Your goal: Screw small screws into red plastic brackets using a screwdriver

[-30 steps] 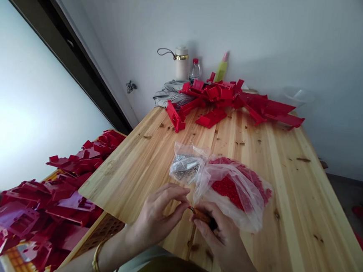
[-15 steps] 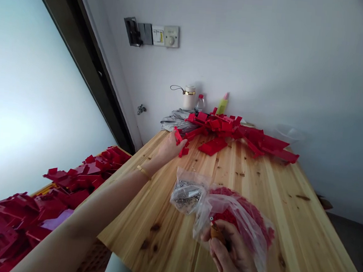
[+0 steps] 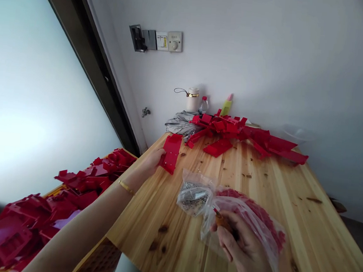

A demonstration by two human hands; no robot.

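On a wooden counter [image 3: 148,234], the person's left hand [image 3: 154,161] pinches the left edge of a red panel [image 3: 171,154] at the far left, near a heap of red parts [image 3: 232,127], while the right hand [image 3: 245,245], nearer and to the right, wraps around a brown-handled tool [image 3: 223,223] beside a clear bag [image 3: 253,213]. Good handling probably means a light edge grip, with the tool's tip clear of the plastic.

Flat red panel [image 3: 171,155], tilted; brown-handled tool [image 3: 222,221] nearer, to its right, tip forward.
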